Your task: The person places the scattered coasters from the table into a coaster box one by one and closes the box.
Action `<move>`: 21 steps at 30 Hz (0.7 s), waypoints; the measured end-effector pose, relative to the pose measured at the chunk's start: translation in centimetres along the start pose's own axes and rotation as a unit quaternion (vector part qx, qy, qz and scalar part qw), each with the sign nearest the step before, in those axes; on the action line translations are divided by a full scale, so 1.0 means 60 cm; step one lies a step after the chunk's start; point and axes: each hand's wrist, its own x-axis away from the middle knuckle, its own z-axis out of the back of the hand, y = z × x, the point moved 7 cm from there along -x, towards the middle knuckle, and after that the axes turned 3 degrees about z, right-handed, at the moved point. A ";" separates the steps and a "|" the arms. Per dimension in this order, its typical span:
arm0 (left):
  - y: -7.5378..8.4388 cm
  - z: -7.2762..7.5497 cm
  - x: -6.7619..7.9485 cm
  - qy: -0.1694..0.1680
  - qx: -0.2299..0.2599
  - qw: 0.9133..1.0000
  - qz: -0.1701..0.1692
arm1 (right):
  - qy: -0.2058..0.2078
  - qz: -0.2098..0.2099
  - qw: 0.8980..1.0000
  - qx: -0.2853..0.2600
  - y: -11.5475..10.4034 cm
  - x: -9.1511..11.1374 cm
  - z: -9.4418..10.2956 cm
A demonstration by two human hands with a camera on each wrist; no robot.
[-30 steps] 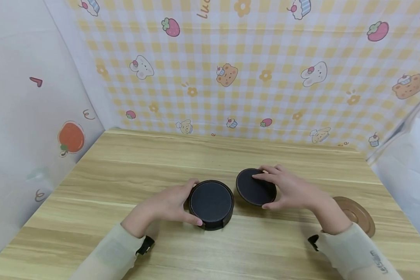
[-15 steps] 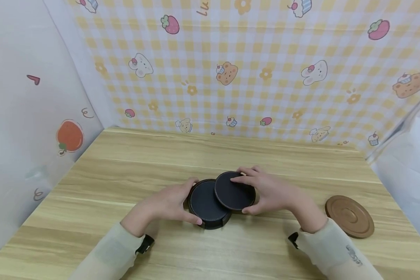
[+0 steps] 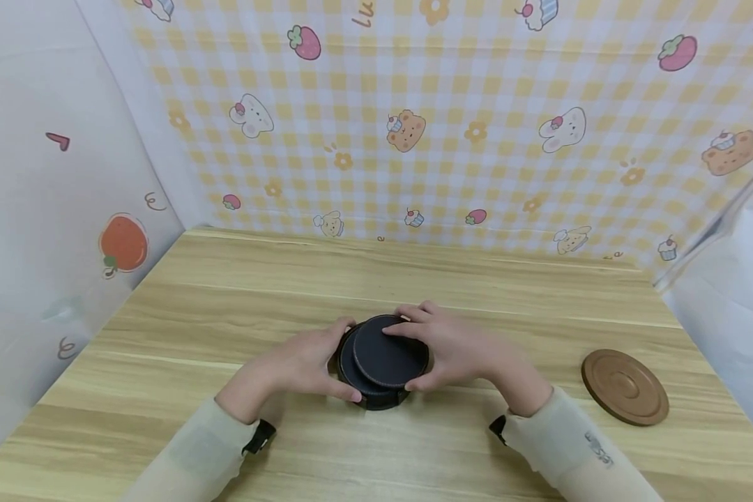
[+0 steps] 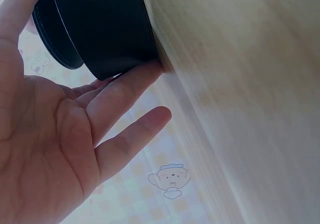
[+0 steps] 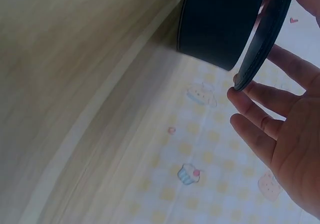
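Observation:
A round black coaster [image 3: 390, 352] with a stitched edge is in my right hand [image 3: 454, 348], which grips it by the rim with thumb and fingers. It lies over the mouth of a round black coaster holder [image 3: 381, 403], offset to the right, and another dark disc inside shows at the left. My left hand [image 3: 301, 366] grips the holder's left side between thumb and fingers. In the left wrist view the holder's wall [image 4: 112, 27] stands on the table with fingers against it. The right wrist view shows the coaster [image 5: 265, 39] tilted just above the holder's rim.
A brown round lid-like disc [image 3: 625, 387] with raised rings lies at the right of the wood-grain table [image 3: 257, 279]. Behind the table hangs a yellow checked cloth [image 3: 477, 167] with cartoon prints. White printed sheeting [image 3: 50, 230] closes off the left side.
My right hand has carried the coaster leftward from beside the holder to over it. The brown disc, partly covered by the right arm before, is in full view. My left hand has stayed put.

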 end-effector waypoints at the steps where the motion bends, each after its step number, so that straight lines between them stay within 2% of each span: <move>1: 0.000 0.000 0.000 -0.001 0.000 1.000 -0.001 | -0.002 0.001 1.000 0.002 -0.003 -0.003 -0.001; 10: 0.005 0.002 0.000 0.000 0.003 1.000 -0.017 | -0.013 0.010 1.000 0.021 -0.018 -0.020 -0.008; 21: 0.004 0.002 0.003 -0.003 -0.002 1.000 -0.010 | -0.021 0.007 1.000 0.019 -0.023 -0.027 -0.017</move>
